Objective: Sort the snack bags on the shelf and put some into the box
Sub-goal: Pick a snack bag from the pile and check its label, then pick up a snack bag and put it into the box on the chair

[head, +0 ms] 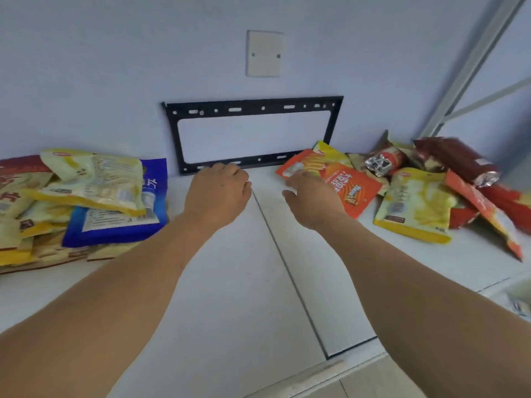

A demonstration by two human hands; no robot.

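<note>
Your left hand [219, 186]: fingers curled under, knuckles up, clenched on nothing, over bare shelf [230, 282] just before the wall bracket [253, 133].

Your right hand [311, 196]: fingers relaxed and spread, released, reaching toward 1 o'clock; its fingertips meet the near edge of the orange bag [347, 191], whether touching or just above you cannot tell.

Surface: white shelf, one dark seam running from 12 to 5 o'clock between your arms. Pale blue wall behind, with one black bracket and one blank cover plate [264, 53] above it. Metal frame [474, 67] at 2 o'clock.

Stock, 9 o'clock: stacked pile [43, 211], mostly yellow bags, one blue bag [120, 228] near the top, one red-brown at the edge; total uncountable.

Stock, 3 o'clock: loose heap, namely the orange bag, one yellow bag [416, 208] flat beside it, several red and brown bags behind, overlapping.

Box: not in view.
</note>
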